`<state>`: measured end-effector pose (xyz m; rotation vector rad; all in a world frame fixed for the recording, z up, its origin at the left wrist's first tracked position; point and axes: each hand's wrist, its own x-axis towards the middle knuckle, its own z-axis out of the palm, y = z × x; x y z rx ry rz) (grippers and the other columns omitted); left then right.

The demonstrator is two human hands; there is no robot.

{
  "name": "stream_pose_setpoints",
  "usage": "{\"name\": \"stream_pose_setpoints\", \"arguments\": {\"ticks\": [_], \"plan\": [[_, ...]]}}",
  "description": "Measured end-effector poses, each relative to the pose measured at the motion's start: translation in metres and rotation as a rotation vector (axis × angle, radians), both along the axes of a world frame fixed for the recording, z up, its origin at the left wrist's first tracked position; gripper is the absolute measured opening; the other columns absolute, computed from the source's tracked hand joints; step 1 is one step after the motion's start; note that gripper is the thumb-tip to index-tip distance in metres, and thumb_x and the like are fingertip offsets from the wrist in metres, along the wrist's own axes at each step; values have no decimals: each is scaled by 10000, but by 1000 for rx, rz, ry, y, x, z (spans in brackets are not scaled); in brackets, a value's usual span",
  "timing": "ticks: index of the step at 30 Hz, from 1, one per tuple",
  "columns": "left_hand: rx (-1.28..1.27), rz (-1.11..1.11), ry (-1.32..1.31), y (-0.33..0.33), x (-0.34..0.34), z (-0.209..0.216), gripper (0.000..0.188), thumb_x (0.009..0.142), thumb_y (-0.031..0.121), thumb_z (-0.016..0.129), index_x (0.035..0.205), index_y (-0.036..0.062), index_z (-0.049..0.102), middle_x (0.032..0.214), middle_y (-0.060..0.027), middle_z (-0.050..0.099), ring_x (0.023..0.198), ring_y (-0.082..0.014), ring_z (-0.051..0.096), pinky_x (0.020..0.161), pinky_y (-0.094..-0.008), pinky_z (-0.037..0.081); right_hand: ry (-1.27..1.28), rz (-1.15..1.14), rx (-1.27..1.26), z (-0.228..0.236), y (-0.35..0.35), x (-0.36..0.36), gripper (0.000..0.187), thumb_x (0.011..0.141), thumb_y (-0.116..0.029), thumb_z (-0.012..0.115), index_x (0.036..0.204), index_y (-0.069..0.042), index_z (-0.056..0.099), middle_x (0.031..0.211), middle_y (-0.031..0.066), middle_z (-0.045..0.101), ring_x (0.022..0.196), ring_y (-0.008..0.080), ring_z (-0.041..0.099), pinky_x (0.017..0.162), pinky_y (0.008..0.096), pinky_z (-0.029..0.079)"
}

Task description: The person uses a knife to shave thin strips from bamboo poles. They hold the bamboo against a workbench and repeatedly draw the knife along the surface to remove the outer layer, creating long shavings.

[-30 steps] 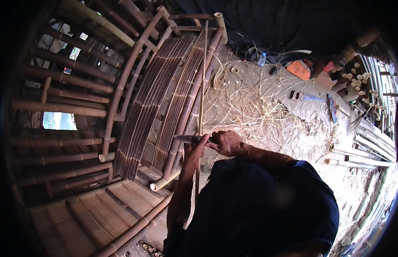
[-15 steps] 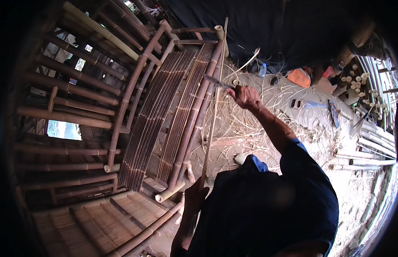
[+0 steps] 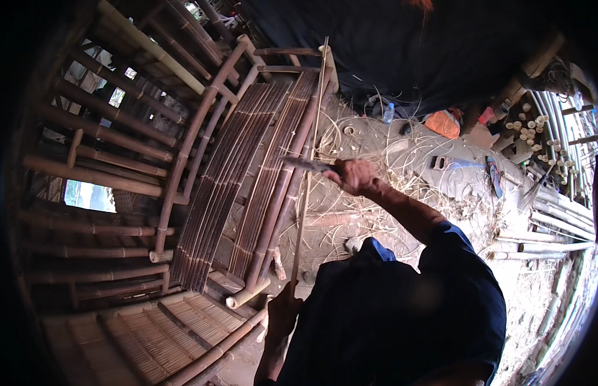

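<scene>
My right hand (image 3: 358,177) is closed round the handle of a knife (image 3: 307,164). Its blade points left and crosses a long thin bamboo strip (image 3: 301,222) about midway along. Whether the edge touches the strip I cannot tell. Close to my body, my left hand (image 3: 285,311) grips the strip's near end; its fingers are dark and partly hidden. The strip runs away from me to the far corner of a brown bamboo bench (image 3: 263,222), alongside the bench's front rail (image 3: 292,170).
Pale curled shavings (image 3: 402,209) litter the ground to the right. Beyond them lie a handsaw (image 3: 456,163), a plastic bottle (image 3: 389,112) and an orange bag (image 3: 443,124). Bamboo poles (image 3: 546,237) are stacked far right. A slatted bamboo panel (image 3: 141,328) lies at lower left.
My right hand has drawn the knife nearer to me along the strip, and the blade now points more squarely left. A pale curl that stuck up near the far end has dropped away.
</scene>
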<state>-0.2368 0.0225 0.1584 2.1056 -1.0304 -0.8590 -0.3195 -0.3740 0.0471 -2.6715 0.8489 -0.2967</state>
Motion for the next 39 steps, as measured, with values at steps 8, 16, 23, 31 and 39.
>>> {"name": "stream_pose_setpoints", "arguments": {"ticks": [8,16,23,31,39], "plan": [[-59,-73,-118,26,12,14,433,826,157,690,1228,36,581,780,-73,608,622,-161,527,585,-303,450,-416,-358,-1012,10,-135,17,583,909,-572,561,575,-96,540,469,74,416,436,205,508,405,347,442],[-5,213,260,106,-7,-4,405,879,321,712,1174,49,656,651,35,458,574,-52,356,476,-256,293,-769,-450,810,108,-180,-6,685,884,-692,506,712,-41,627,554,57,566,462,153,545,409,296,414],[94,-216,-27,11,40,-42,470,939,285,637,1339,60,535,1063,-103,713,1005,-186,680,834,-358,532,-1106,-656,1200,35,-178,13,364,825,-287,681,973,43,636,874,160,653,760,265,647,709,414,522],[-185,-90,732,-152,29,-42,469,999,296,537,1358,0,486,626,15,497,480,-46,480,495,-223,470,-760,-404,787,25,-138,32,417,899,-397,655,989,9,681,860,188,670,655,276,638,587,406,506],[-236,157,456,-171,49,-67,329,955,315,621,1158,56,627,542,60,398,407,-34,363,372,-224,341,-154,158,146,32,74,-1,636,939,-626,413,1049,-47,652,768,218,667,660,347,679,582,461,531]]}}
